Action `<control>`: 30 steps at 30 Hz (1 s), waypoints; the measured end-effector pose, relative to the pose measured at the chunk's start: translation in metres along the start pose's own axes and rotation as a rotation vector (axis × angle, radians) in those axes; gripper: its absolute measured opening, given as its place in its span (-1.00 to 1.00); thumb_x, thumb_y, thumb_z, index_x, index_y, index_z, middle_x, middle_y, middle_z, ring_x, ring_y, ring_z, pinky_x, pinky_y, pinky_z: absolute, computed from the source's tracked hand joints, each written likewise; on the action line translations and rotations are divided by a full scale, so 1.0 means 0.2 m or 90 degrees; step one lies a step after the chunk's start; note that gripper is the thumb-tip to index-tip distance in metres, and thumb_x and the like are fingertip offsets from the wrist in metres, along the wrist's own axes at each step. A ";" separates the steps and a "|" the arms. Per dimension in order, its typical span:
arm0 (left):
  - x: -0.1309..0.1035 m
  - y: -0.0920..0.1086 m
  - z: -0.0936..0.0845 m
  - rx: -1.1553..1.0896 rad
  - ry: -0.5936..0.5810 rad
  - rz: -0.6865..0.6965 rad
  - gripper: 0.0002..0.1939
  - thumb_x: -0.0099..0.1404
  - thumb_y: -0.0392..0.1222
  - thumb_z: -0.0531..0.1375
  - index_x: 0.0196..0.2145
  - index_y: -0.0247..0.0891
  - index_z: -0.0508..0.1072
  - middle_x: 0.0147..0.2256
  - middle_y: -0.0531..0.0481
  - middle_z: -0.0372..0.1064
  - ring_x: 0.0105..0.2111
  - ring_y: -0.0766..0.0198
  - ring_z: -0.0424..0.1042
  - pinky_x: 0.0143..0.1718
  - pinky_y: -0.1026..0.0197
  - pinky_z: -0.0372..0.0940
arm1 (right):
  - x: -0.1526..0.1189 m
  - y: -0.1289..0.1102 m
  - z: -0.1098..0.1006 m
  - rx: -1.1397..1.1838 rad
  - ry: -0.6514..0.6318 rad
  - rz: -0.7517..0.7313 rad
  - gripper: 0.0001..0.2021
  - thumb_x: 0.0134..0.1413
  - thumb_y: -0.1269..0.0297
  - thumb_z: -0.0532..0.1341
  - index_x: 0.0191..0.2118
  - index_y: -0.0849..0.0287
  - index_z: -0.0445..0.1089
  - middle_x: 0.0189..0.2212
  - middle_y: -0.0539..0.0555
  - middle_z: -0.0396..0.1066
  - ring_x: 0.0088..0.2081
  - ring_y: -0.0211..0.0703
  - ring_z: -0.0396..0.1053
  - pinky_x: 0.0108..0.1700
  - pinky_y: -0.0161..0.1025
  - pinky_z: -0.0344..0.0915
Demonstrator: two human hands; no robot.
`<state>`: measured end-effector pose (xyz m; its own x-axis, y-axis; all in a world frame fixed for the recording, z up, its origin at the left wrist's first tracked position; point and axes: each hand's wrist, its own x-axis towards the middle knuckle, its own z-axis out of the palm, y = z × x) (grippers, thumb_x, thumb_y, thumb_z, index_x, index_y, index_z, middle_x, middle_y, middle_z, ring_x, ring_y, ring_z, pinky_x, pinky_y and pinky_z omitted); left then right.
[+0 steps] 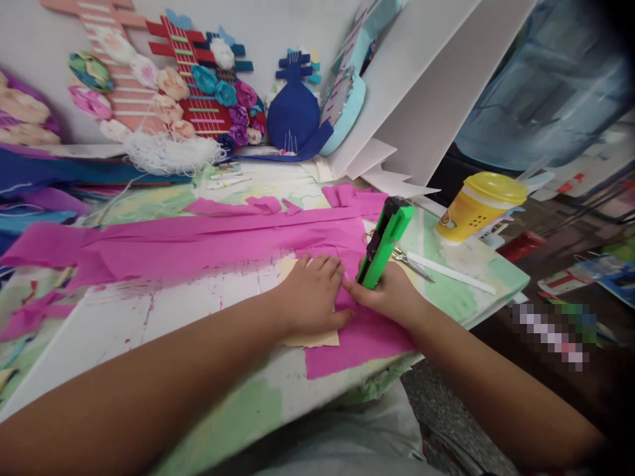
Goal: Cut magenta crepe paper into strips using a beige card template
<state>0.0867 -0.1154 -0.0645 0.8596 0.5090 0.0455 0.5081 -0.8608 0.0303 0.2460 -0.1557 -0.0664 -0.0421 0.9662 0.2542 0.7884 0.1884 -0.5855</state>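
On table [253,403]: pink paper [218,244] creased, w/ torn edges.

No text, label, brand, number or sign is legible. Printed marks are visible as follows. Right of centre, in the upper half of the frame, a yellow cup [469,215] bears a small cluster of dark, squarish marks on its side and a small emblem towards its lower left; neither resolves into letters or numerals. At the right of the frame, a white-and-red packet [570,281] shows coloured areas too blurred to read, as does a blue printed item [622,281] at the right edge. Below these, a patch [555,334] is pixelated, and its content is unreadable.
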 end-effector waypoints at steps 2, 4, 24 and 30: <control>0.00 0.00 0.00 0.008 0.004 0.002 -0.30 0.17 0.17 -0.08 0.09 -0.43 0.11 0.08 -0.26 0.05 0.06 -0.02 -0.01 0.03 -0.01 -0.12 | 0.00 0.00 0.00 -0.005 -0.005 -0.008 -0.69 -0.18 0.14 0.16 -0.68 0.17 0.05 -0.75 -0.09 0.11 -0.62 -0.34 0.08 -0.53 -0.35 0.01; 0.00 0.00 0.01 0.009 0.006 0.001 -0.31 0.17 0.17 -0.08 0.08 -0.43 0.13 0.08 -0.25 0.06 0.06 -0.02 0.00 0.02 -0.01 -0.11 | 0.00 0.00 0.00 0.004 -0.011 0.004 -0.68 -0.18 0.12 0.17 -0.69 0.18 0.07 -0.75 -0.08 0.12 -0.62 -0.34 0.09 -0.53 -0.35 0.02; 0.00 0.00 0.01 0.016 0.027 0.007 -0.30 0.17 0.20 -0.12 0.06 -0.43 0.15 0.07 -0.29 0.07 0.04 -0.01 0.03 0.00 -0.02 -0.10 | -0.01 0.05 -0.02 0.206 -0.030 0.064 -0.72 -0.13 0.12 0.16 -0.62 0.19 0.13 -0.68 -0.07 0.16 -0.57 -0.32 0.15 -0.50 -0.35 0.11; 0.00 0.00 0.01 0.013 0.031 0.010 -0.32 0.19 0.18 -0.14 0.07 -0.43 0.14 0.08 -0.27 0.06 0.05 -0.01 0.02 0.01 -0.02 -0.10 | -0.01 0.02 -0.01 0.161 -0.056 0.064 -0.75 -0.13 0.18 0.14 -0.63 0.19 0.12 -0.69 -0.07 0.17 -0.57 -0.32 0.16 -0.49 -0.35 0.10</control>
<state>0.0860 -0.1152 -0.0669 0.8642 0.4942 0.0945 0.4956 -0.8685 0.0088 0.2516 -0.1577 -0.0679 -0.0323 0.9918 0.1239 0.6136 0.1175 -0.7808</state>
